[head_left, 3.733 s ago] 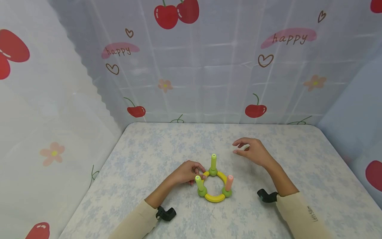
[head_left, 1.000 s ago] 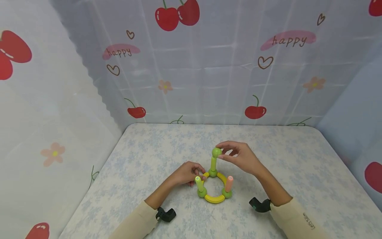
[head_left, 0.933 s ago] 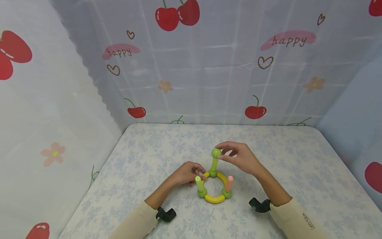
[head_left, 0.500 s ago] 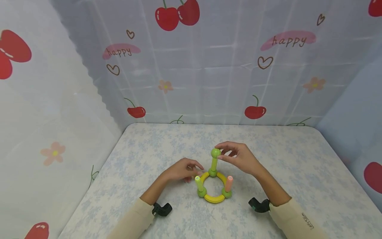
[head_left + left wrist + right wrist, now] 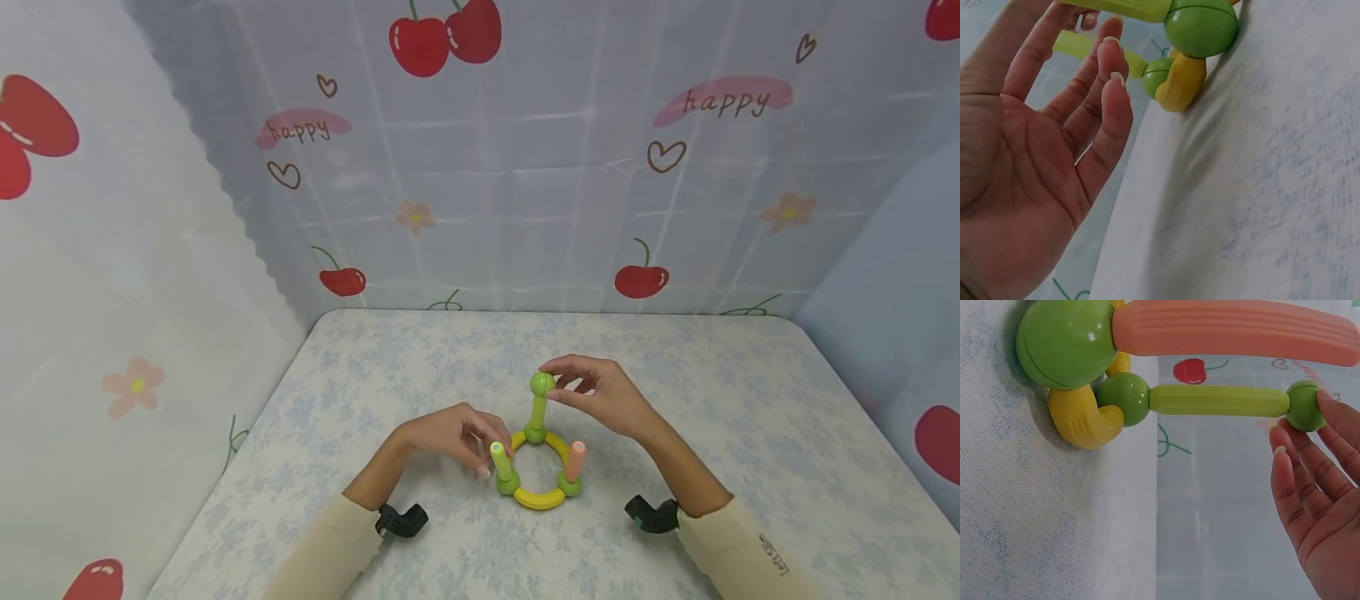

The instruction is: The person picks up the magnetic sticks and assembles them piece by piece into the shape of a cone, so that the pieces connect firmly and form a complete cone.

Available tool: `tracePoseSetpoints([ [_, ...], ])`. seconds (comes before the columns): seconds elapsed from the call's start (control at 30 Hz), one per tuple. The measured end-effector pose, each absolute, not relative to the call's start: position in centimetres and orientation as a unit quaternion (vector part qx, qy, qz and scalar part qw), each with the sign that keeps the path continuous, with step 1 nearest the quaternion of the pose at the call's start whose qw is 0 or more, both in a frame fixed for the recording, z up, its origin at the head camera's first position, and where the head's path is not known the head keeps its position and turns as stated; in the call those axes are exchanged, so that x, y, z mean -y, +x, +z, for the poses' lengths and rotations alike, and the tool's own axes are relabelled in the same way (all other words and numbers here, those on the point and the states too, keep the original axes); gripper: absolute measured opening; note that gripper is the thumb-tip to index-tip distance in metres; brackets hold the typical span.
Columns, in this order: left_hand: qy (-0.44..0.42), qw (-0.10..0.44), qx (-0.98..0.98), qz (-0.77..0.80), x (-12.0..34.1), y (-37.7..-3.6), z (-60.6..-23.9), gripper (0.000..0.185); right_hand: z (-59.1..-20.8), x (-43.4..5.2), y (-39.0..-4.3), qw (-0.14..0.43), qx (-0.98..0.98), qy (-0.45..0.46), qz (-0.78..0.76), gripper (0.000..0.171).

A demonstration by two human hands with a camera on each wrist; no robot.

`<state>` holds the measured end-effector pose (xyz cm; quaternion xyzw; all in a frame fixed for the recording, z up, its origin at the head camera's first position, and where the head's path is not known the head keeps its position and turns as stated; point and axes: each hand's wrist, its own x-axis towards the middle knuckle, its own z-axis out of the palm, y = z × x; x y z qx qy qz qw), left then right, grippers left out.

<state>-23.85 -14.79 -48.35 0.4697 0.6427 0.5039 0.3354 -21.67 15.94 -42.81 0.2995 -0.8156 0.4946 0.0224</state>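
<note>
Head view shows the right hand (image 5: pixel 600 396) with its fingertips on a green ball (image 5: pixel 542 383) that sits on top of the tallest green stick (image 5: pixel 538 408); a few seconds ago that stick had a bare top and the right hand hovered off to the side, so the ball is newly seated and the hand has not yet left it. In the right wrist view the fingertips (image 5: pixel 1329 409) touch the ball (image 5: pixel 1305 414) lightly, the fingers nearly straight, more a steadying touch than a grip. The left hand (image 5: pixel 450 433) has changed most in the last second: it was resting against the yellow ring (image 5: pixel 538 471) beside the short green stick (image 5: pixel 500 462), and it has now lifted and drawn slightly back toward the near edge of the table (image 5: pixel 360 392). The left wrist view shows its palm open, fingers relaxed and holding nothing, just beside the short stick's base ball (image 5: pixel 1200 26). The toy stands a little nearer the front edge of the table than the back, roughly midway between the side edges: a yellow ring joined by green balls, with two green sticks and an orange stick (image 5: pixel 575 460) rising from it. Judging from this, the structure stands without the left hand's support, and the capping of the tall stick looks all but finished.
</note>
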Motion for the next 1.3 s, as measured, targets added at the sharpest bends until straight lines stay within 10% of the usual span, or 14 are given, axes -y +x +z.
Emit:
tracePoseSetpoints([
  [1.3,0.405,0.218,-0.698,0.548,11.8,-22.2,-49.5,0.013,-42.4,-15.3,-20.9,-0.085,0.775,0.375,0.502,0.029],
])
